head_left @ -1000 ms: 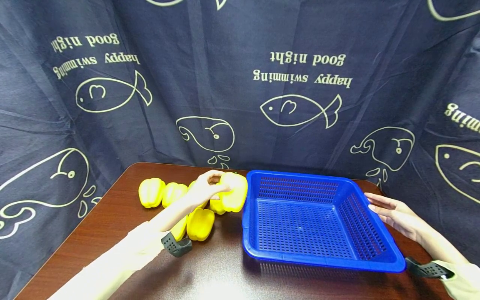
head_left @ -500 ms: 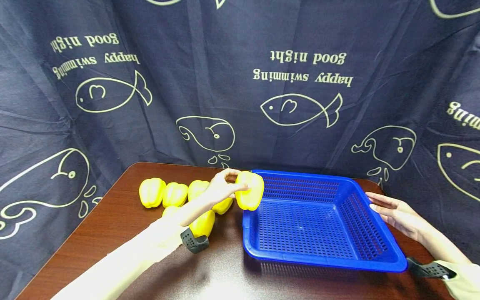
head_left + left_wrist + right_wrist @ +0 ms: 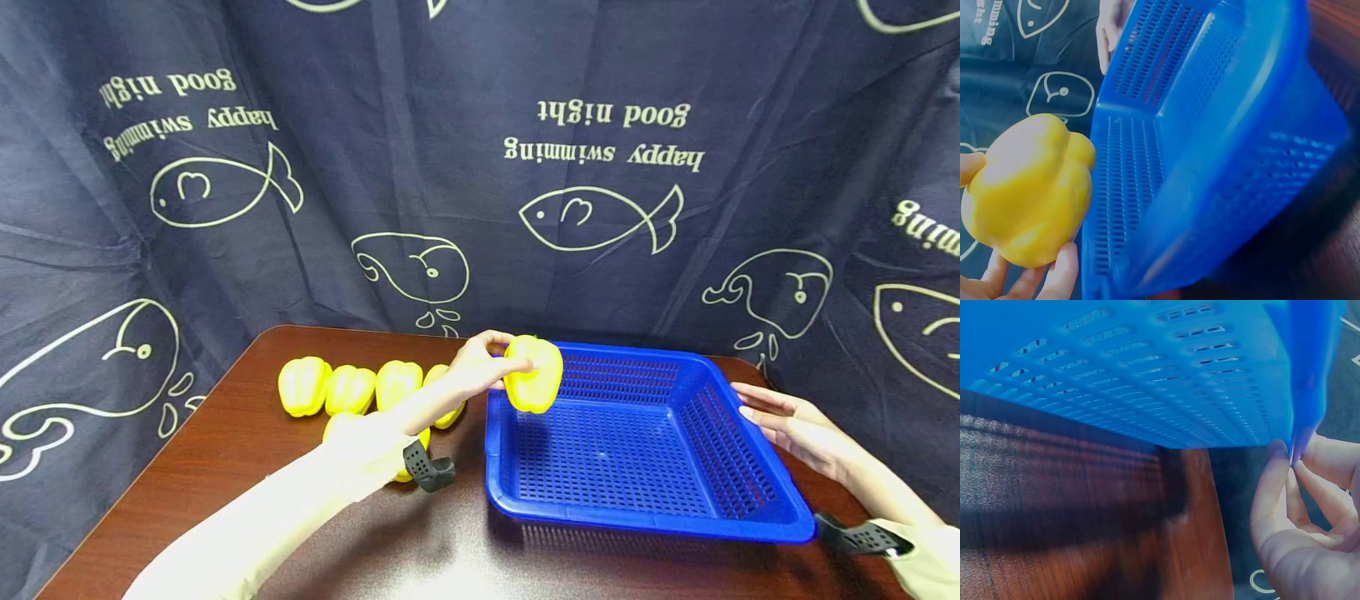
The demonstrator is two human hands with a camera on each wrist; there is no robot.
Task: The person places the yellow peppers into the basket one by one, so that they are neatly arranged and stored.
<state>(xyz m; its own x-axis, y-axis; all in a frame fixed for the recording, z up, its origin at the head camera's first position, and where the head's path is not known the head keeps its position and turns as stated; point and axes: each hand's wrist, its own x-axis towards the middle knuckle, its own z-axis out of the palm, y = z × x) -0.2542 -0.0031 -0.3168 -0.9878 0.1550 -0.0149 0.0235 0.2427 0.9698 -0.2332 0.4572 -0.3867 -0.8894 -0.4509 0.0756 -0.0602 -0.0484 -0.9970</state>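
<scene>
Yellow pepper (image 3: 534, 383) held aloft over far-left part of blue basket (image 3: 645, 522). Prob. light, fairly stiff, smooth so maybe slippery; best hold approx. mid-body, across the lobes. L hand (image 3: 478, 367) grips it from left, fingers spread to pepper's width, thumb nearside. R hand (image 3: 798, 433) pinches basket's right rim, fingertips nearly meeting; plastic prob. thin, a bit flexy. Other peppers (image 3: 303, 386) on table (image 3: 247, 417), left.

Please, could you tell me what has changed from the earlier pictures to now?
The left hand has carried its yellow pepper rightward, from beside the blue basket to over its left side, as the head view shows. Nothing was newly gripped or let go. The right hand still holds the basket's right rim; basket and other peppers stayed.
</scene>
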